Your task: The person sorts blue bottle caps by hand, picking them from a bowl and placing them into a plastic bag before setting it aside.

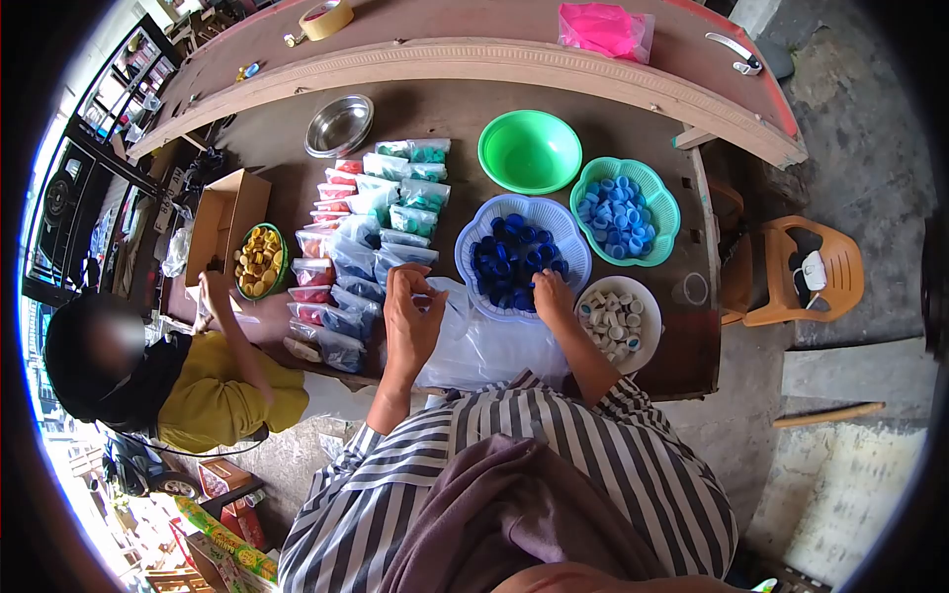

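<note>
My left hand (pixel 413 314) is raised beside the rows of filled bags, its fingers curled together. A small dark bluish bit shows at the fingertips, too small to name. Clear plastic bags (pixel 484 348) lie flat on the table between my hands, next to the left one. At the near rim of a lavender basket (pixel 467 235), my right hand (pixel 554 296) reaches in with fingers drawn together. Dark blue plastic caps (pixel 509 252) fill that basket. The right fingertips touch the caps, and whatever they hold is hidden.
Bags of red and teal caps (pixel 425 193) lie in rows at left. A green bowl (pixel 534 153), a basket of light blue caps (pixel 615 217) and a bowl of white caps (pixel 621 321) stand around. A co-worker (pixel 222 381) sits left beside a cardboard box (pixel 229 212).
</note>
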`<control>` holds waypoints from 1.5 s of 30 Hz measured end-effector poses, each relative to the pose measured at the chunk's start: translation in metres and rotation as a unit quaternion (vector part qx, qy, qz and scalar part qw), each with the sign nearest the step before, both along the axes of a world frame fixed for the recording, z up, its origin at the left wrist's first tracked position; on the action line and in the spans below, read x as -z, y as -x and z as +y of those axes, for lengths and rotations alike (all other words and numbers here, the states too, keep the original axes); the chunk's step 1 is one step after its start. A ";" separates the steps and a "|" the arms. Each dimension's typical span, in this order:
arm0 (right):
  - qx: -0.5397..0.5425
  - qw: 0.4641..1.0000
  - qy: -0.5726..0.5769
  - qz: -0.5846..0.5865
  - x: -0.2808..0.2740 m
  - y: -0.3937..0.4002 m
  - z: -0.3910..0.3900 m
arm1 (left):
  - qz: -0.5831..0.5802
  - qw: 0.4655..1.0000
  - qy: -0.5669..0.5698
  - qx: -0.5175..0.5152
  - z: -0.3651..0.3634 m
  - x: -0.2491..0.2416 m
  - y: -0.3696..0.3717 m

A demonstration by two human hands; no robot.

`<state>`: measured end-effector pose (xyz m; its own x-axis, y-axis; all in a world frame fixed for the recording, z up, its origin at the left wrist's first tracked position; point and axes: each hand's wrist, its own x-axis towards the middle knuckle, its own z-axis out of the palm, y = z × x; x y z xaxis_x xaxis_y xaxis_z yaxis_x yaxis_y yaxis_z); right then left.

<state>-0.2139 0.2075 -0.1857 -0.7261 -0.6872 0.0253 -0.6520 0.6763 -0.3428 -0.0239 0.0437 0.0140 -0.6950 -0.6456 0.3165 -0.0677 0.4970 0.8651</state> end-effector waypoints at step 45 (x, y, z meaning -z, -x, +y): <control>-0.019 0.941 0.324 -0.094 -0.099 0.009 -0.010 | -0.065 0.998 0.014 0.022 0.006 -0.017 -0.024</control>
